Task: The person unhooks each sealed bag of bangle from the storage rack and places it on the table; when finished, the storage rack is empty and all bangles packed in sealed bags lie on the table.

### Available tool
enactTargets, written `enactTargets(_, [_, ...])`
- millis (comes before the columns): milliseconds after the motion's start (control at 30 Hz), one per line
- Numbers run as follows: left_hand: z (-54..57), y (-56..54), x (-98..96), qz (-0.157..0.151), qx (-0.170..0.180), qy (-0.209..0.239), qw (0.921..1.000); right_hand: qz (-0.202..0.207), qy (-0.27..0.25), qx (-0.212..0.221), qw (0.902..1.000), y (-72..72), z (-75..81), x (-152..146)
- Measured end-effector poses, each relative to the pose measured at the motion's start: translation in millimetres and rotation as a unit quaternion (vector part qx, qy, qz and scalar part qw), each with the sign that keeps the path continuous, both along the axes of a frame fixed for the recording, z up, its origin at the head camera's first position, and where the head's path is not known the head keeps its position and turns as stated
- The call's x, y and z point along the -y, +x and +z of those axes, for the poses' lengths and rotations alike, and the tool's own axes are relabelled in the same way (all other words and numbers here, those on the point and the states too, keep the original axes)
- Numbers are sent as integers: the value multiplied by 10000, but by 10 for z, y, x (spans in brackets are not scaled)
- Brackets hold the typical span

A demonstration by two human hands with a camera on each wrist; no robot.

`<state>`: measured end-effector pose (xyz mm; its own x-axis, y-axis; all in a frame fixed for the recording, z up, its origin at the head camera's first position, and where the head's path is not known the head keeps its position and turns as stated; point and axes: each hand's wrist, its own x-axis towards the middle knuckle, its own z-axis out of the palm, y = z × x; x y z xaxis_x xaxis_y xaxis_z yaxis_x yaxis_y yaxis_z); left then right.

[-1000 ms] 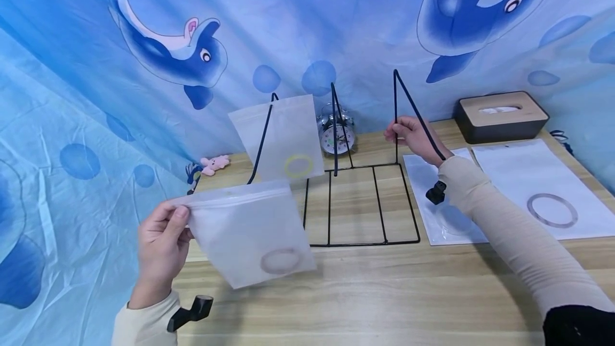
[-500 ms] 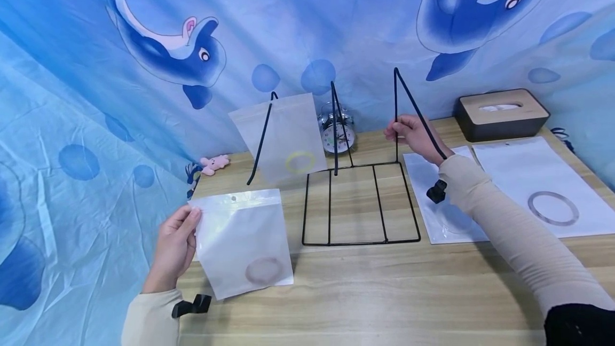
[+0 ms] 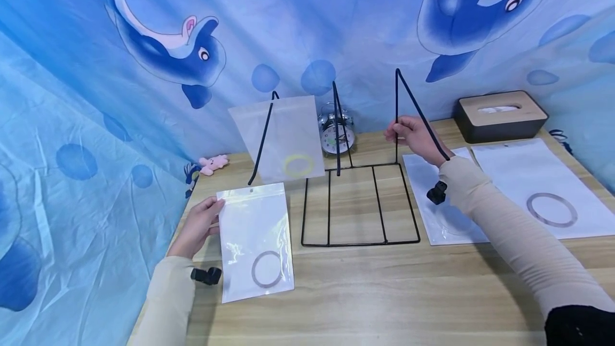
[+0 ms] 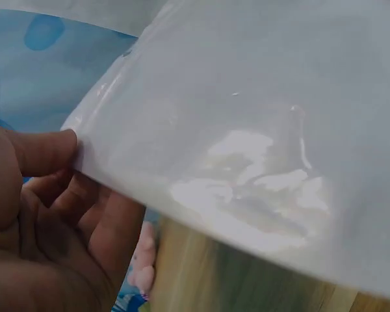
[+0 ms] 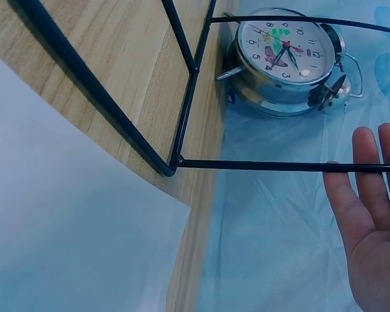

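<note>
My left hand (image 3: 210,213) pinches the left edge of a clear plastic bag (image 3: 254,239) that lies flat on the wooden table (image 3: 384,292). A grey ring (image 3: 267,269) shows inside it. In the left wrist view the thumb (image 4: 36,153) lies on the bag (image 4: 260,130) and the fingers curl beneath. My right hand (image 3: 399,132) grips the right upright rod of a black wire rack (image 3: 360,204). In the right wrist view the rod (image 5: 279,166) crosses my right hand (image 5: 370,214). A second bag (image 3: 281,138) with a yellow-green ring leans in the rack's left slot.
A silver alarm clock (image 3: 336,135) stands behind the rack, also in the right wrist view as the clock (image 5: 283,62). Two more bags (image 3: 543,186) lie flat at the right, near a dark tissue box (image 3: 499,113). A pink toy (image 3: 213,163) sits far left.
My left hand has brought the bag down from the air and to the right, so it now lies flat on the table. The right hand has stayed on the rack.
</note>
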<state>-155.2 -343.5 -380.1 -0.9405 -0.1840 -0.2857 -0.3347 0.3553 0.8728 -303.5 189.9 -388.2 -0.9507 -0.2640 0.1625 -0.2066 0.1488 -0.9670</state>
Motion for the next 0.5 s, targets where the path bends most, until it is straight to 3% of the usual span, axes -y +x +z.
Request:
enactTargets(267, [-166,-378,-93,-61,463,-1070,9932,-48,46,44,10000,-1,19,4])
enactTargets(367, [-208,-494,-137,-73,564,-1195,9912,-80,66,87,9999,-9,3,8])
enactTargets(500, [-252,-630,-180,37,733,-1041,9919,-29,-40,102,9999,-16,-8,20])
